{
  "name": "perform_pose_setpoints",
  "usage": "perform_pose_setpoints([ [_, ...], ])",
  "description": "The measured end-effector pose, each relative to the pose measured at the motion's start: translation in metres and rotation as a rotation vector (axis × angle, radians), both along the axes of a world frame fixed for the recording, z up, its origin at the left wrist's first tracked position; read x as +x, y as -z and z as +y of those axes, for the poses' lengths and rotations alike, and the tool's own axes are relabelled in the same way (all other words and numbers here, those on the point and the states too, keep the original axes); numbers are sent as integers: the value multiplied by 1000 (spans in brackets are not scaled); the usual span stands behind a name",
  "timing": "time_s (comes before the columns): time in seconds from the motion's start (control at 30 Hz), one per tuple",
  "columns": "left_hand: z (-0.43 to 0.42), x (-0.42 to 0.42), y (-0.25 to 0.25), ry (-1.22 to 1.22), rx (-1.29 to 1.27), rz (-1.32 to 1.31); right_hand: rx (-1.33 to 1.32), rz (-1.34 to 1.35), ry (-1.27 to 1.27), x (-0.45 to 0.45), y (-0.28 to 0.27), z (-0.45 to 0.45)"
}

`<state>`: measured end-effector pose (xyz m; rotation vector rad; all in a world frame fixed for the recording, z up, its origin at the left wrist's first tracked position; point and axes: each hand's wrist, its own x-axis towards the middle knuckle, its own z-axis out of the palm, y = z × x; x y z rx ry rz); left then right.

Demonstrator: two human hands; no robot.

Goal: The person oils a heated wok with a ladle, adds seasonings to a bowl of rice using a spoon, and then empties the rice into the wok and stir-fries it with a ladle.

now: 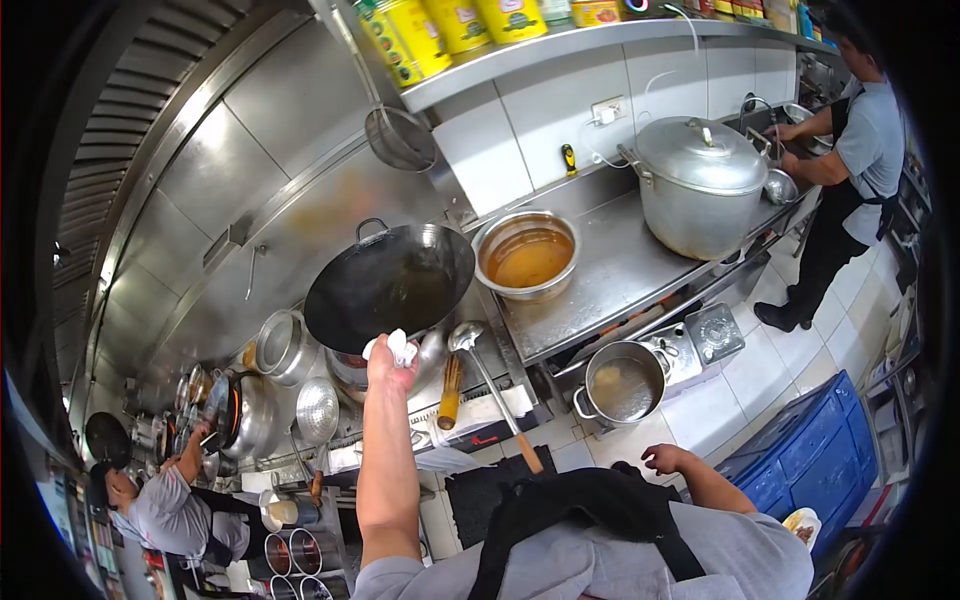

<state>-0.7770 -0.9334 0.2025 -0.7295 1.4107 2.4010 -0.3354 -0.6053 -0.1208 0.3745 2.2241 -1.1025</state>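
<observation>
Cloth [403,348] fills the left fingers [382,366], probably gripping the wok [400,275] by its edge; right fingers [654,457], loosely curled, have open room.

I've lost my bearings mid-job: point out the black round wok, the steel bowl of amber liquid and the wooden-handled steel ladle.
Black round wok [372,290], head view: inner surface.
Steel bowl [521,219], head view: far inner wall.
Wooden-handled steel ladle [494,390], head view: shaft.

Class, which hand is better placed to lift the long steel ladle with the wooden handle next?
Probably the right hand: it looks empty, while the left hand holds a crumpled white cloth at the round black metal wok.
</observation>
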Motion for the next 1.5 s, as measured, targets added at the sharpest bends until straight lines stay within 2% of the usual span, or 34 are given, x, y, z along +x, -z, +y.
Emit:
perform_pose_setpoints([
  [0.1,42,1,2,-31,2,-5,-215,-19,436,35,19,51],
  [0.27,100,17,7,-86,-171,73,-212,-86,593,95,37,114],
  [0.33,116,20,8,-142,-247,191,-226,-105,650,113,47,127],
  [0.4,126,20,7,-140,-306,250,-329,-88,674,127,62,132],
  [0.43,131,21,3,-131,-362,308,-433,-127,767,130,70,133],
  [0.53,146,30,-4,-107,-537,538,-324,-226,761,132,96,122],
  [0.57,159,42,-10,-211,-590,499,-351,-267,776,131,101,119],
  [0.6,154,29,2,-208,-697,548,-347,-273,753,127,105,117],
  [0.67,164,49,-17,-127,-985,530,-338,-304,664,115,117,109],
  [0.73,177,61,-24,-237,-1025,514,-312,-296,617,100,123,104],
  [0.77,171,46,-9,-298,-1054,591,-326,-291,606,90,127,102],
  [0.87,164,42,-6,-239,-934,574,-331,-271,577,68,127,96],
  [0.93,137,4,32,-262,-918,608,-338,-231,549,53,123,93],
  [1.0,122,3,33,-296,-898,641,-317,-216,492,40,118,91],
  [1.07,131,44,-3,-119,-495,471,-355,-212,487,27,114,88],
  [1.1,122,43,0,-70,-327,370,-360,-223,489,21,113,86],
  [1.13,111,43,3,-9,-216,292,-362,-232,490,17,116,83],
  [1.27,66,51,12,-68,112,44,-391,-229,503,-4,105,64],
  [1.3,43,45,19,36,218,-31,-389,-225,501,-11,96,55],
  [1.37,5,47,39,72,373,-73,-414,-245,437,-32,90,40],
  [1.5,-75,36,69,66,389,-166,-372,-252,446,-76,31,-19],
])
